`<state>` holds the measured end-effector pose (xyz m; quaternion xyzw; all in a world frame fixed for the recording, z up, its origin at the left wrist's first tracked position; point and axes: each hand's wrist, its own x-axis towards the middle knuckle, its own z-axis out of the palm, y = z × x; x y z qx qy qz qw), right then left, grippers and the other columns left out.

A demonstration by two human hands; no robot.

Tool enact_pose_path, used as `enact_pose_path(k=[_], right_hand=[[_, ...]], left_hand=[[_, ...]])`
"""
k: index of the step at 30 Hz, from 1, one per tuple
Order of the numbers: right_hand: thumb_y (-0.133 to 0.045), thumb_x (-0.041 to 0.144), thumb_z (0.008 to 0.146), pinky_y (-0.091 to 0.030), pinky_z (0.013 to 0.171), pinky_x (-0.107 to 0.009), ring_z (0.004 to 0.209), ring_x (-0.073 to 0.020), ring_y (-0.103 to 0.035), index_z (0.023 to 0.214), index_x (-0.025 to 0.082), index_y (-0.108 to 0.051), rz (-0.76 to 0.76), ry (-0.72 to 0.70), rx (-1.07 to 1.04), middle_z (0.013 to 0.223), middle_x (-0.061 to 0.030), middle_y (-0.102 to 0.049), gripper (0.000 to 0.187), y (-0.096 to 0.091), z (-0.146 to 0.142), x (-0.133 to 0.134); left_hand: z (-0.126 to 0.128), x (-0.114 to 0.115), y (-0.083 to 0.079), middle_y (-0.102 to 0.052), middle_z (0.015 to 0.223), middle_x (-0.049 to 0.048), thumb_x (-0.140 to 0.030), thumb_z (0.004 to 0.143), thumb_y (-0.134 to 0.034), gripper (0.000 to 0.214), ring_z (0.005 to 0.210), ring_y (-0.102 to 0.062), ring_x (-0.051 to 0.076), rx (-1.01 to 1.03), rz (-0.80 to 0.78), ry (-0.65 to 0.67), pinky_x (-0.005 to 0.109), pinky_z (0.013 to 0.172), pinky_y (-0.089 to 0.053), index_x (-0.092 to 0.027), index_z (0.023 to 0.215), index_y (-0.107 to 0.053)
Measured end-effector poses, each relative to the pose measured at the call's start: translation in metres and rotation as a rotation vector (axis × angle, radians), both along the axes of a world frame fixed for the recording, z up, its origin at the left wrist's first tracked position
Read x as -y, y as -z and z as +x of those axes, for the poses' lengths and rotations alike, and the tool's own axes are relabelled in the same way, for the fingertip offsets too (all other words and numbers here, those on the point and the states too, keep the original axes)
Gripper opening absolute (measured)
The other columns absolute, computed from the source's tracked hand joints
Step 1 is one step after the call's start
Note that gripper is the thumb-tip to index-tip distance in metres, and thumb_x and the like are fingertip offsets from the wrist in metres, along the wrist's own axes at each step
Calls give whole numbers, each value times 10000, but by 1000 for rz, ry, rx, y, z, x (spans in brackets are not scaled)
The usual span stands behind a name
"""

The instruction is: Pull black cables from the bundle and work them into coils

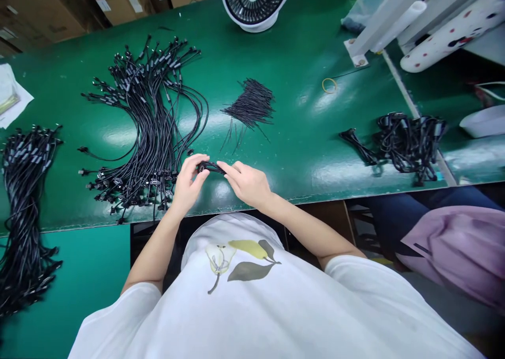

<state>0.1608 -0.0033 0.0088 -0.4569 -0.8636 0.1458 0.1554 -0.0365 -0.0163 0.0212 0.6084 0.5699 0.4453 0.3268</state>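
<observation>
A folded black cable [212, 166] is stretched between my two hands, just above the front edge of the green table. My left hand [190, 179] curls its thumb and fingers around the connector end. At the other end, my right hand [245, 181] pinches the cable between thumb and fingers. Left of my hands spreads a large heap of loose black cables [152, 112] with connectors at both ends. Beyond my hands lies a pile of short black twist ties [252, 102], a few of them scattered toward me.
Coiled, bundled cables [406, 143] lie on the right. Another long cable bunch [27, 201] rests at far left. A white fan [254, 4] stands at the back, near cardboard boxes [122, 1]. A yellow rubber band [329, 85] and metal post bracket [357, 53] are right of the ties.
</observation>
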Motion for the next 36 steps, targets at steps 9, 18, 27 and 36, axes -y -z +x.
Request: enact_pose_path(k=[9, 18, 27, 36], right_hand=[[-264, 401, 1029, -332, 659, -285, 786, -162, -498, 1415, 272, -501, 78, 43, 52, 943, -81, -614, 472, 10, 9, -11], [-307, 281, 1016, -357, 852, -369, 949, -229, -494, 1357, 142, -528, 119, 95, 9, 1085, -150, -604, 430, 20, 19, -24], [-266, 434, 1013, -374, 728, -361, 884, -236, -541, 1425, 75, -391, 35, 80, 162, 989, -139, -607, 560, 46, 30, -14], [-309, 405, 1029, -374, 634, -258, 755, -134, -619, 1074, 118, -605, -126, 309, 112, 913, -96, -676, 415, 65, 75, -27]], left_hand=[[26, -17, 6, -602, 1170, 106, -398, 958, -441, 264, 1100, -602, 199, -116, 194, -220, 376, 1000, -447, -186, 971, -598], [66, -36, 14, -707, 984, 81, -357, 949, -424, 272, 996, -665, 187, 404, -88, -108, 353, 938, -492, -182, 1048, -607], [87, -25, 35, -665, 1200, 101, -475, 942, -465, 377, 1150, -615, 190, 274, -203, 15, 354, 1025, -449, -205, 1170, -597], [93, -18, 59, -474, 1490, 127, -458, 962, -418, 520, 1407, -407, 220, 58, -247, 301, 417, 1193, -256, -216, 1420, -456]])
